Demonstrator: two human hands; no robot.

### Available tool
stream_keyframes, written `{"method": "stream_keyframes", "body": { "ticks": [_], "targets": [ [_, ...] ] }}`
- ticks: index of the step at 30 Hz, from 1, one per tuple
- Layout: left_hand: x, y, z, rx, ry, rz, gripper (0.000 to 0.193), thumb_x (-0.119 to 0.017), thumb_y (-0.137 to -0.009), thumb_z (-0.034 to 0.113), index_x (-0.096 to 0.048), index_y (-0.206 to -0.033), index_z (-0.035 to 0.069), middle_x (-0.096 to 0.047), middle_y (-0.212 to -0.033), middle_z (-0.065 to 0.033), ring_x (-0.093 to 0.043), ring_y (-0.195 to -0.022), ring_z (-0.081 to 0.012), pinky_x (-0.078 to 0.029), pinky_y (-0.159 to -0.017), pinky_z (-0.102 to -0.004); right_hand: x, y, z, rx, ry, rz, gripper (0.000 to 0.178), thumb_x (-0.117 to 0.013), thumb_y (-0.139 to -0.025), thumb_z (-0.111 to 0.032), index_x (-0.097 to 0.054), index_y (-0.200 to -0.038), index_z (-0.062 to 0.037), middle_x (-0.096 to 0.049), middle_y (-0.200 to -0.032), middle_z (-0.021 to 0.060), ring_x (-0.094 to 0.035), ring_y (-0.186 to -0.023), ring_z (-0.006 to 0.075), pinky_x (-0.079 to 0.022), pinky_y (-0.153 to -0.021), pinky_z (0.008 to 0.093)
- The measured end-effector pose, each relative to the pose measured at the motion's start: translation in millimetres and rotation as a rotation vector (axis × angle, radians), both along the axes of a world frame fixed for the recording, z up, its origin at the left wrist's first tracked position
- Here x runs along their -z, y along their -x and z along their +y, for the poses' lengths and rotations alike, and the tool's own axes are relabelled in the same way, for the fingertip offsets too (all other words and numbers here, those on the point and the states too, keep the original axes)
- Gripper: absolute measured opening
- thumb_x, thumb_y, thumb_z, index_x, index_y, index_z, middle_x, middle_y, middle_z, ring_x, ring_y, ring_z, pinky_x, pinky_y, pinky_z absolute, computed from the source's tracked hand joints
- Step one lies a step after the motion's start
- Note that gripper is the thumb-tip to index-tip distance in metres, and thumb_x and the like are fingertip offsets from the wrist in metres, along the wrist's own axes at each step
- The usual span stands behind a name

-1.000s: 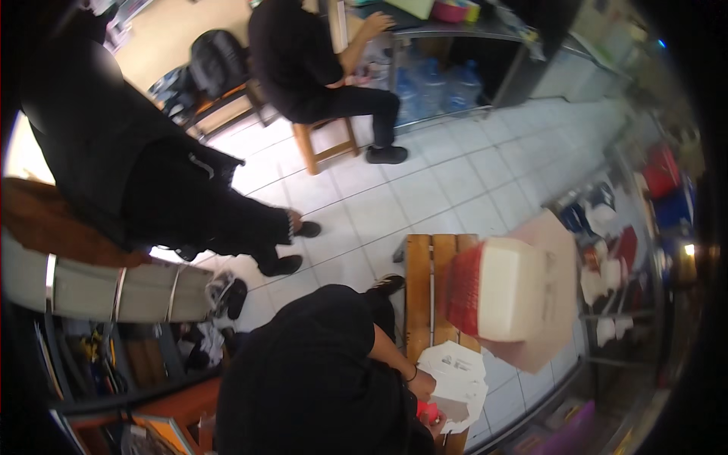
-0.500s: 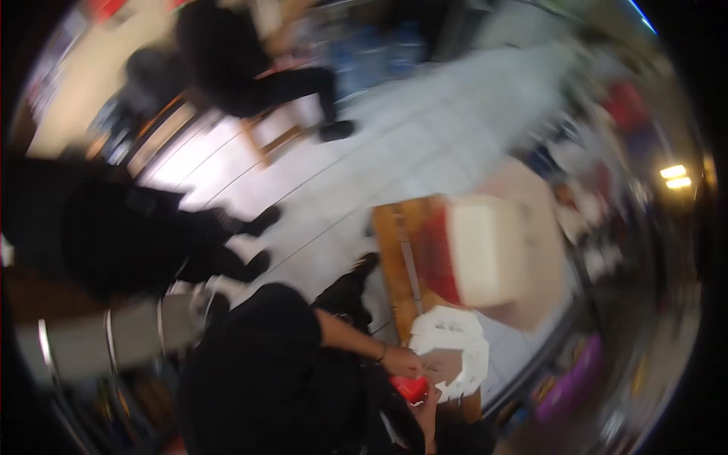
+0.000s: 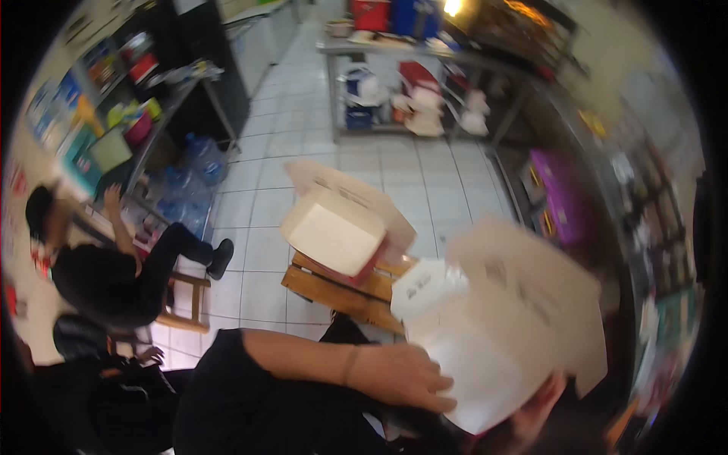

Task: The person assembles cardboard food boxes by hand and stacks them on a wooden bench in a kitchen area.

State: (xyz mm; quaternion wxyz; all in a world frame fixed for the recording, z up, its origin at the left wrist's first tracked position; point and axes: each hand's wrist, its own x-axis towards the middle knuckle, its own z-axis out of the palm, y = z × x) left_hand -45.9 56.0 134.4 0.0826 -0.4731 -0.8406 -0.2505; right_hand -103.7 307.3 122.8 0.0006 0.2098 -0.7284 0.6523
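You have the open cream-and-tan cardboard box (image 3: 485, 364) low in front of you, tilted, its broad flap raised on the right; whether anything beneath bears its weight, you cannot tell. Your bare left hand (image 3: 402, 375) lies at its near left edge, fingers slightly bent, but whether they pinch the card is unclear. Your bare right hand (image 3: 540, 406) is against the near right outer wall, most of its fingers hidden, so its closure cannot be told either.

Expect the box to be light, fairly stiff along its folds and bendy in the flap, with a smooth face that could slide. Hold it low on the walls near the corners; gripping the flap alone would likely crease it.

Beyond it, a flat white die-cut card sheet (image 3: 418, 287) lies on the slatted brown wooden bench (image 3: 322, 292), partly covered by your box. A second open cream box with a red base (image 3: 334, 227) takes up the bench's far part, limiting room there. A co-worker in black (image 3: 102, 284) sits well off to the left
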Motion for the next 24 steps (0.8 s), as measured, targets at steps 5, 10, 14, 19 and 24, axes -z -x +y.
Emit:
{"method": "stream_keyframes", "body": {
  "ticks": [5, 10, 14, 19, 24],
  "targets": [
    [8, -31, -84, -0.490, -0.190, -0.330, 0.030, -0.062, -0.062, 0.011, -0.057, -0.090, 0.020, -0.059, -0.089, -0.0061, -0.058, -0.074, -0.0223, -0.047, -0.059, -0.0313, 77, 56, -124, -0.381, -0.035, -0.067, 0.057, -0.063, -0.072, -0.015, -0.036, -0.120, -0.0023, -0.040, -0.117, 0.0137, -0.041, -0.107, 0.0214, -0.036, -0.087, 0.0304],
    [29, -13, -131, -0.553, 0.208, 0.181, 0.023, -0.058, -0.061, 0.001, -0.055, -0.081, 0.011, -0.058, -0.081, -0.0086, -0.058, -0.073, -0.0268, -0.046, -0.062, -0.0355, 151, 47, -253, -0.018, -0.078, 0.044, 0.061, -0.062, -0.071, -0.017, -0.030, -0.121, -0.0012, -0.040, -0.111, 0.0217, -0.040, -0.104, 0.0365, -0.035, -0.088, 0.0412],
    [55, -7, -157, -0.614, 0.264, 0.107, 0.024, -0.056, -0.059, -0.002, -0.053, -0.082, 0.007, -0.057, -0.085, -0.0111, -0.057, -0.077, -0.0297, -0.046, -0.066, -0.0360, 156, 52, -278, 0.027, -0.093, 0.097, 0.058, -0.058, -0.071, -0.015, -0.030, -0.120, -0.0020, -0.039, -0.113, 0.0222, -0.039, -0.105, 0.0383, -0.036, -0.086, 0.0439],
    [54, -16, -160, -0.668, 0.264, 0.154, 0.028, -0.053, -0.059, -0.004, -0.052, -0.085, 0.005, -0.057, -0.086, -0.0132, -0.056, -0.078, -0.0316, -0.045, -0.066, -0.0376, 127, 49, -277, -0.172, -0.167, -0.127, 0.052, -0.057, -0.072, -0.015, -0.032, -0.116, -0.0041, -0.038, -0.113, 0.0207, -0.040, -0.104, 0.0383, -0.038, -0.083, 0.0449],
    [30, -16, -132, -0.620, 0.258, 0.224, 0.030, -0.053, -0.057, -0.005, -0.052, -0.085, 0.005, -0.057, -0.083, -0.0135, -0.056, -0.073, -0.0312, -0.045, -0.062, -0.0376, 119, 50, -279, -0.114, -0.215, -0.168, 0.039, -0.048, -0.078, -0.014, -0.033, -0.112, -0.0054, -0.036, -0.114, 0.0215, -0.041, -0.104, 0.0391, -0.040, -0.081, 0.0451]
  ]
}}
